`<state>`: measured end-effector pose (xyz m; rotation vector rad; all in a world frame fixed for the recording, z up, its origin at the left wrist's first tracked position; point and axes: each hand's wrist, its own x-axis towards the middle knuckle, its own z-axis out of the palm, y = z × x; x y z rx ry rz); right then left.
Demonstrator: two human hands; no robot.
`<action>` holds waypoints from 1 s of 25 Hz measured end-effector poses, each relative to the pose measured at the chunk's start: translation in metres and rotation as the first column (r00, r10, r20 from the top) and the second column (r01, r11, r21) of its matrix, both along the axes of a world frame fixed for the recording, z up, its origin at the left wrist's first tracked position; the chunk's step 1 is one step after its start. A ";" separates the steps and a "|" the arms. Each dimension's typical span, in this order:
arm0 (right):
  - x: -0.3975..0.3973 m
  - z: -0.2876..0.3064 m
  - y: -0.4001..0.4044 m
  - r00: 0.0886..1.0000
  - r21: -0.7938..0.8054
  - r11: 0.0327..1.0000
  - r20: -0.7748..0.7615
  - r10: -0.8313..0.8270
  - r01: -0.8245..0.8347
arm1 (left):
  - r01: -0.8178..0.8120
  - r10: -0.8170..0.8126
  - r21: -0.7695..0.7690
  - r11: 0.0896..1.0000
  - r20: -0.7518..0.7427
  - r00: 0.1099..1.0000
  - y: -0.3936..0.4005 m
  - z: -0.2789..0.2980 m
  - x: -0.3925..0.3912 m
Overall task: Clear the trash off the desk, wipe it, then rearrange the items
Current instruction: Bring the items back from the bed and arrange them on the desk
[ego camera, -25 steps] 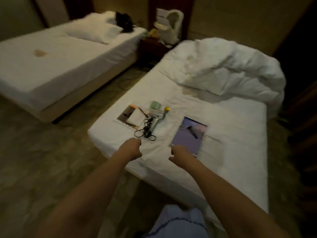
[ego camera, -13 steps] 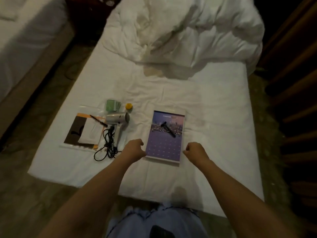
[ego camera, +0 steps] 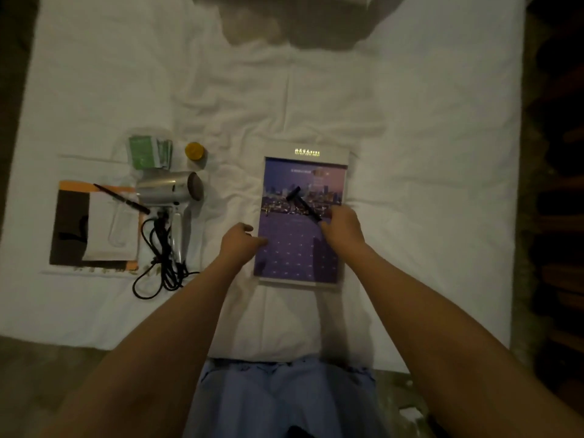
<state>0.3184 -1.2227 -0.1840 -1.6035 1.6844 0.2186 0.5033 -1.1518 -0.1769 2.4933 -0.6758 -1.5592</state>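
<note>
Your hands have moved forward onto the calendar since a moment ago. Your right hand now pinches the handle end of the black razor lying on it. Your left hand, fingers loosely curled and holding nothing, touches the calendar's left edge. Left of it on the sheet lie a hairdryer, its cord, a yellow cap, green sachets, and a folder with a pen.

my right hand covers the near end of the black razor, so i can't tell whether my fingers pinch it. the gold lettering on the calendar is too small to read, and the duvet is cut off by the top edge.
</note>
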 end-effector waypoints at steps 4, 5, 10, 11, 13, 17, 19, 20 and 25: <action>0.008 -0.031 -0.008 1.000 -0.004 1.000 -0.001 -0.011 0.011 | -0.093 0.094 0.042 0.995 -0.044 0.995 -0.008 -0.033 -0.002; 0.009 -0.035 -0.009 1.000 -0.009 1.000 0.008 -0.006 0.006 | -0.108 0.111 0.051 0.993 -0.052 0.992 -0.008 -0.039 -0.002; 0.002 -0.036 -0.009 0.987 -0.047 0.993 0.125 -0.104 0.111 | -0.163 0.170 0.095 0.982 -0.068 0.983 -0.013 -0.050 0.005; -0.001 -0.032 -0.010 0.970 -0.062 0.976 0.143 -0.198 0.208 | -0.158 0.166 0.104 0.982 -0.071 0.984 -0.015 -0.050 0.007; -0.008 -0.026 -0.011 0.923 -0.088 0.924 0.133 -0.360 0.373 | -0.124 0.132 0.123 0.985 -0.057 0.990 -0.018 -0.049 0.009; -0.019 -0.023 -0.007 0.872 0.036 0.880 0.117 -0.475 0.474 | -0.162 0.172 0.114 0.980 -0.081 0.982 -0.022 -0.047 0.006; -0.020 -0.024 -0.003 0.857 0.081 0.867 0.132 -0.498 0.491 | -0.241 0.250 0.075 0.967 -0.150 0.956 -0.020 -0.045 0.003; -0.020 -0.025 -0.001 0.850 0.079 0.862 0.143 -0.506 0.500 | -0.288 0.292 0.053 0.956 -0.197 0.936 -0.019 -0.042 0.001; -0.024 -0.018 0.007 0.833 0.041 0.847 0.159 -0.529 0.530 | -0.352 0.329 -0.029 0.936 -0.291 0.898 -0.015 -0.021 -0.002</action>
